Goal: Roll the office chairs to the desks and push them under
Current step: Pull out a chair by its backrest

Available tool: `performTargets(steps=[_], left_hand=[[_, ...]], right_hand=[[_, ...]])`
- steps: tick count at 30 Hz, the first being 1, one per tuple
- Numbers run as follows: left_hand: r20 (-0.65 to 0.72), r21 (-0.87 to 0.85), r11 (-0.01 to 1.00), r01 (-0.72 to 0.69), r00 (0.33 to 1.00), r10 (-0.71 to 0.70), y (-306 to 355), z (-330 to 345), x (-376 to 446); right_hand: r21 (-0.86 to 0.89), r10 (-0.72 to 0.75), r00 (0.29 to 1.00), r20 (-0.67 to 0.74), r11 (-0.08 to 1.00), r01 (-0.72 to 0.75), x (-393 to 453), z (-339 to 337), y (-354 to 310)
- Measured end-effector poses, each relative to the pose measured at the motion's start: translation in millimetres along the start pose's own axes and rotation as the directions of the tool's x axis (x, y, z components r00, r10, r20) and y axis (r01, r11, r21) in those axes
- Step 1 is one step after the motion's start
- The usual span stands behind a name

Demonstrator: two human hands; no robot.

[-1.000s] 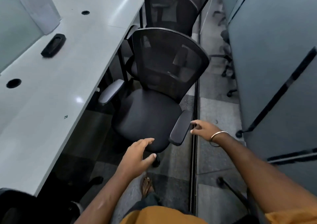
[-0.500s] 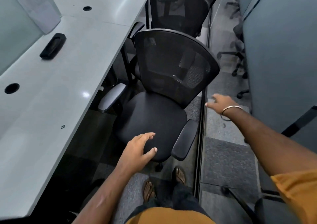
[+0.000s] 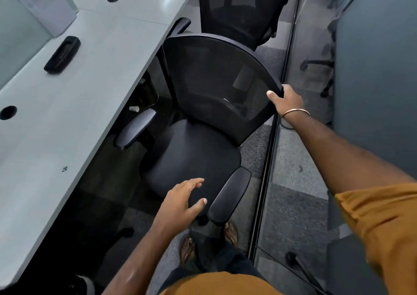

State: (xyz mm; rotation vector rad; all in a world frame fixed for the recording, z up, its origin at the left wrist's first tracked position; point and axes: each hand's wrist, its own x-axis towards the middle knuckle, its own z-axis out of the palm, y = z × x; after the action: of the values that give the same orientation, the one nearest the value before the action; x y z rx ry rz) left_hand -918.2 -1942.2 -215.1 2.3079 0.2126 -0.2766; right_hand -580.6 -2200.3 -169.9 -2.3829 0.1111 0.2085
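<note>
A black office chair with a mesh back stands in the aisle beside the white desk, its seat turned toward me and one armrest near the desk edge. My right hand grips the right edge of the mesh backrest. Over the front of the seat my left hand hovers with fingers spread, holding nothing; whether it touches the seat I cannot tell. A second black mesh chair stands just behind the first, close to the desk.
A grey partition wall lines the right side, with a dark floor rail running along the aisle. A black desk flap and round cable holes lie in the desk top. My sandalled feet stand right behind the chair.
My right hand has left the near armrest, risen and taken hold of the backrest's right edge. I have stepped closer; my left hand stays over the seat front.
</note>
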Motion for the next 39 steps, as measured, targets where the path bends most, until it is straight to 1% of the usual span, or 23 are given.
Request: performTargets(steps=[4,10,13,18,24,26,27,29,32,33,34,35,37,38,39], left_hand=[[-0.027,-0.012,1.0,0.028,0.999,-0.029,8,11,1],[-0.013,-0.018,0.996,0.086,0.996,-0.086,15,20,-9],[-0.007,-0.002,0.996,0.089,0.996,-0.089,18,20,-12],[0.02,0.009,0.999,0.052,0.998,-0.053,21,18,-15],[0.096,0.024,0.998,-0.065,0.993,0.062,17,13,-24],[0.128,0.026,0.995,-0.096,0.987,0.092,14,9,-28],[0.142,0.023,0.993,-0.113,0.984,0.108,12,6,-33],[0.141,-0.008,0.991,-0.132,0.981,0.132,8,0,-41],[0.137,-0.074,0.987,-0.141,0.979,0.15,2,-5,-52],[0.138,-0.092,0.985,-0.149,0.977,0.161,1,-6,-54],[0.147,-0.104,0.982,-0.158,0.974,0.173,0,-7,-58],[0.16,-0.113,0.98,-0.161,0.971,0.178,-1,-9,-61],[0.197,-0.094,0.98,-0.176,0.961,0.192,-2,-15,-70],[0.207,-0.045,0.98,-0.193,0.958,0.198,-3,-19,-73],[0.208,0.047,0.974,-0.22,0.956,0.205,-5,-25,-78]], right_hand=[[0.09,0.048,0.999,-0.018,0.995,-0.046,20,13,8],[0.144,-0.009,0.993,-0.12,0.989,0.026,21,30,33],[0.191,0.009,0.99,-0.139,0.981,0.018,3,29,42],[0.226,0.037,0.983,-0.18,0.974,0.004,-58,34,67],[0.305,0.143,0.95,-0.277,0.951,-0.054,-174,54,85],[0.338,0.16,0.954,-0.255,0.939,-0.067,-217,66,84],[0.343,0.151,0.958,-0.245,0.937,-0.061,-242,72,82],[0.342,0.085,0.977,-0.197,0.94,-0.012,-290,82,79],[0.316,-0.089,0.994,-0.058,0.943,0.102,-353,100,80],[0.293,-0.15,0.988,-0.019,0.944,0.149,-367,105,83],[0.269,-0.209,0.978,-0.014,0.941,0.205,-380,110,88],[0.244,-0.257,0.965,-0.046,0.934,0.26,-388,112,92],[0.172,-0.284,0.942,-0.176,0.934,0.314,-399,109,97],[0.134,-0.29,0.925,-0.245,0.935,0.328,-399,102,94],[0.093,-0.301,0.903,-0.308,0.935,0.343,-400,94,89]])
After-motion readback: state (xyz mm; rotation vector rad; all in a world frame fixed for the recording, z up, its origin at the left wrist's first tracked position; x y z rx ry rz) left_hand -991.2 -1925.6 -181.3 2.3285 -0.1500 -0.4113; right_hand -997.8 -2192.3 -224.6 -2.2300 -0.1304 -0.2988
